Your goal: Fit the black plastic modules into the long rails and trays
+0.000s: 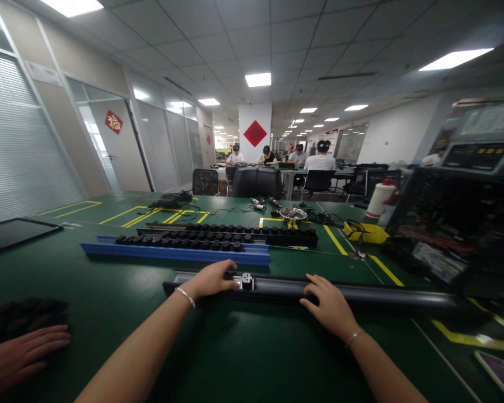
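A long black rail [369, 295] with a grey channel lies across the bench in front of me. Inside the channel, left of its middle, sits a small silver-and-black fitting [247, 281]. My left hand [210, 280] is over the rail just left of this fitting, thumb and fingers apart, the thumb tip close to its side; contact is unclear. Over the rail to the right, my right hand [328, 307] has its fingers spread, with nothing held. Whether it presses on the rail I cannot tell.
Behind are a blue rail [176, 254] and dark rails with rows of black parts [210, 244]. Another person's hand [23, 355] rests by a black pile [25, 316] at left. A metal dish [293, 214], yellow item [365, 232] and dark equipment [457, 224] stand around.
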{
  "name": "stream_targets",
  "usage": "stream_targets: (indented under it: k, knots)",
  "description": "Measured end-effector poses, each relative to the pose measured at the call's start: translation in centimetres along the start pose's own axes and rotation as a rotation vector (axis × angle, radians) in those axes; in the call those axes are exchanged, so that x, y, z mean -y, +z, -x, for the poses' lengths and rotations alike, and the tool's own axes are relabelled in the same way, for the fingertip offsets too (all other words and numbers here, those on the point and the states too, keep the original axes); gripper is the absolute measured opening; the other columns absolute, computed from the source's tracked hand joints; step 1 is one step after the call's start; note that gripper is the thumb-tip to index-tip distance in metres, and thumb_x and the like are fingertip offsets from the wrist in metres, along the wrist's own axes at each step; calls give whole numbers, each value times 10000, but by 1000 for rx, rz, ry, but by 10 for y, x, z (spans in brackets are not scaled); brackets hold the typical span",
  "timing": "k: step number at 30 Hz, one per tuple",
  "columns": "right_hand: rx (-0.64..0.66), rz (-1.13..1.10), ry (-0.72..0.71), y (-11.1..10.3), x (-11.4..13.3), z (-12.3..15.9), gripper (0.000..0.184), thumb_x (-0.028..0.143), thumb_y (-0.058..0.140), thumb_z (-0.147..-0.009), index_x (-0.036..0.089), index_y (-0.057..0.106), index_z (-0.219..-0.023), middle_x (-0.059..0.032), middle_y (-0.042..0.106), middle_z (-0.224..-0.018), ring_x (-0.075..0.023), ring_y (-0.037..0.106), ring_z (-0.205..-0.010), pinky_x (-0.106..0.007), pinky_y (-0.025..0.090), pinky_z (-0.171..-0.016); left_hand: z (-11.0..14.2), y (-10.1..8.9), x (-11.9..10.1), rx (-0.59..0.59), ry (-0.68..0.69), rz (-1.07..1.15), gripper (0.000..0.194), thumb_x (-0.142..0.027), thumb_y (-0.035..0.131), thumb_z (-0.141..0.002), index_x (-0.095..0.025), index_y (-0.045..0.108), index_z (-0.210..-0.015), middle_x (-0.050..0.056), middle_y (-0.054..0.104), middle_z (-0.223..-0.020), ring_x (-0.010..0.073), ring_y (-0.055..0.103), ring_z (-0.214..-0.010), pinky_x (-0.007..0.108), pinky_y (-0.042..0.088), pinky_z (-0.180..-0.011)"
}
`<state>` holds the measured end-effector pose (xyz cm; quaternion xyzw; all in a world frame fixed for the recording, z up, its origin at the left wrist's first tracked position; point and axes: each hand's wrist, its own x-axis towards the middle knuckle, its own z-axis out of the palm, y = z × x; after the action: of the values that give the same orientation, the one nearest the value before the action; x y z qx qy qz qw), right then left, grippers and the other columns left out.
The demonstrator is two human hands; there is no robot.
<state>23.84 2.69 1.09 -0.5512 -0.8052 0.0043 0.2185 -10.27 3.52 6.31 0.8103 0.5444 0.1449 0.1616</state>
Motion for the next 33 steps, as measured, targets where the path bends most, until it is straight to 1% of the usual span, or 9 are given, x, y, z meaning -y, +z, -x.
stream_targets:
  k: [3,6,8,10,15,20,25,29,33]
  knots:
    - [9,18,-9,1,1,0,207,422,540,-767,241,635,-804,-61,519,-1291,-262,403,-1230,-457,342,-974,-7,17,-18,-44,73,15,530,-384,624,-730,-221,473,-1212,61,534,-1248,210,489,-1140,321,362,-985]
    - [1,44,-26,2,1,1,193,404,531,-783,243,635,-805,-58,515,-1298,-262,400,-1233,-457,343,-967,-13,29,-32,-28,142,-38,368,-294,578,-779,-230,534,-1139,48,566,-1173,196,499,-1100,316,370,-972]
    - [-13,62,-42,3,1,3,184,391,520,-795,244,631,-809,-55,513,-1301,-258,401,-1234,-457,344,-961,-13,29,-35,-13,149,-80,282,-249,544,-798,-225,572,-1077,48,583,-1116,191,512,-1056,307,385,-943]
    - [-26,76,-57,5,0,3,181,384,511,-804,244,627,-806,-54,513,-1302,-255,404,-1231,-454,347,-956,-10,24,-30,-14,122,-110,270,-225,534,-796,-224,582,-1062,49,583,-1097,192,514,-1040,302,389,-929]
    - [-50,82,-92,7,-2,4,203,394,485,-820,248,626,-809,-54,516,-1298,-247,403,-1230,-446,347,-947,10,3,-2,-7,-25,-173,292,-186,518,-780,-233,588,-1059,48,579,-1105,202,516,-1040,310,384,-928]
    - [-48,87,-98,11,-3,3,197,394,495,-816,246,625,-817,-56,518,-1297,-245,404,-1229,-438,343,-951,33,-11,39,-73,-124,-243,315,-145,491,-775,-235,581,-1063,42,585,-1107,199,524,-1031,317,385,-921]
    - [-66,88,-108,13,-4,3,204,400,489,-815,244,620,-808,-46,525,-1290,-246,409,-1225,-440,350,-942,52,-24,75,-108,-295,-273,332,-108,444,-776,-208,581,-1061,55,576,-1139,195,533,-1032,309,393,-920]
    - [-68,85,-112,12,-4,3,205,401,490,-815,244,622,-805,-47,525,-1290,-252,413,-1222,-443,357,-934,64,-35,95,-148,-404,-307,357,-91,413,-763,-189,579,-1063,68,578,-1140,202,540,-1026,306,401,-910]
    - [-66,91,-117,10,-2,3,209,400,486,-820,245,626,-807,-54,526,-1288,-255,419,-1219,-443,358,-935,70,-43,109,-156,-473,-332,339,-124,407,-771,-181,584,-1055,78,589,-1125,191,553,-1016,272,409,-891]
